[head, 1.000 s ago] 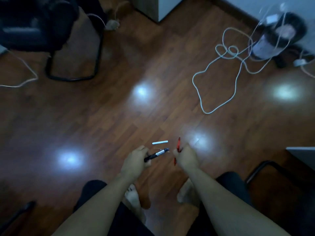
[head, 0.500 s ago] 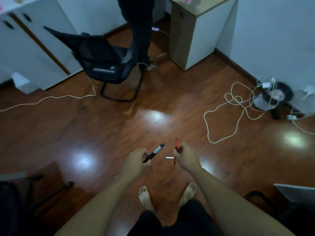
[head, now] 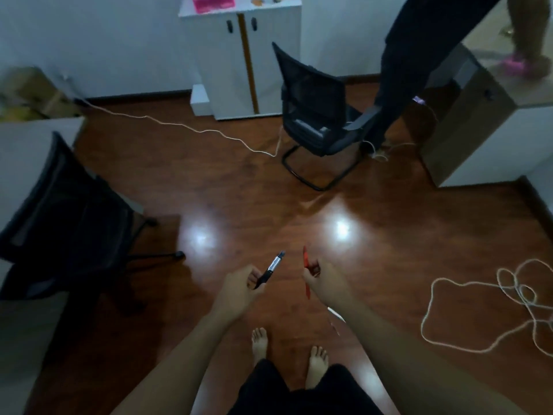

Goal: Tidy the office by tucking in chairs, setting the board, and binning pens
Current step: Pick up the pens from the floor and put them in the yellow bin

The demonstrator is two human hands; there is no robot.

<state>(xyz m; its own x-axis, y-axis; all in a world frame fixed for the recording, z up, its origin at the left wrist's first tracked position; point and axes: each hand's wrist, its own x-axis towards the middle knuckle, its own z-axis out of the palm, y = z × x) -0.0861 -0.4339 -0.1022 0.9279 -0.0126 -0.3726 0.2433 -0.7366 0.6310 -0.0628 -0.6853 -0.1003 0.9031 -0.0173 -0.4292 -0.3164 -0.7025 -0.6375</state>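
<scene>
Currently both hands are raised over the glossy brown wooden floor (head: 239, 187), each closed around a pen. Left hand (head: 239, 287) grips a black pen with a silver band (head: 270, 269) by its lower end; the tip points up and away to the right. Right hand (head: 321, 281) pinches a slim red pen (head: 305, 266), which stands nearly upright, its lower end showing below the fingers. The two pens are near each other but apart.

A small white object lies on the floor just beside the right forearm, blurred; I cannot tell what it is.

Black mesh office chair with a sled base (head: 317, 121) stands ahead, in front of a white two-door cabinet (head: 248, 64). Second black chair (head: 68, 211) sits at left beside a grey counter (head: 21, 151). Loose white cable (head: 478, 313) coils on the floor at right. Bare feet (head: 260, 339) are visible below.
</scene>
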